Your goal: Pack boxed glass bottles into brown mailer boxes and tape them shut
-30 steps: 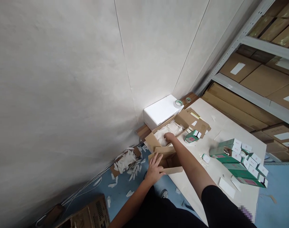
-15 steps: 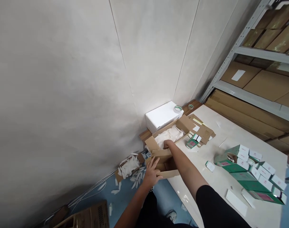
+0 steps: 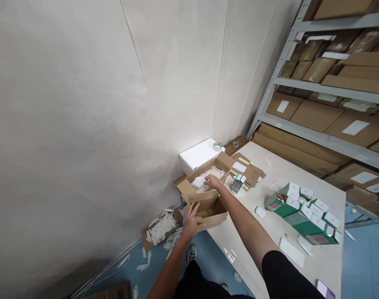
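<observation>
My left hand grips the left end of an open cardboard box, fingers spread over its edge and thumb along the near side. The visible part of the box's inside is bare cardboard. Just beyond it stands a second open cardboard box holding white packing material. Over this far box, my right hand has its fingers pinched on a flat white piece, whose exact kind I cannot make out. A green and white carton stands to the right of that hand.
Several green and white cartons stand grouped on the white table. Flattened cardboard lies near the far box. A white box carries a tape roll. White scraps litter the floor; shelving holds cardboard boxes.
My right hand has risen out of the white packing material, and a flat white piece now shows at its fingers. My left hand stays on the near box. The view has shifted rightward.
</observation>
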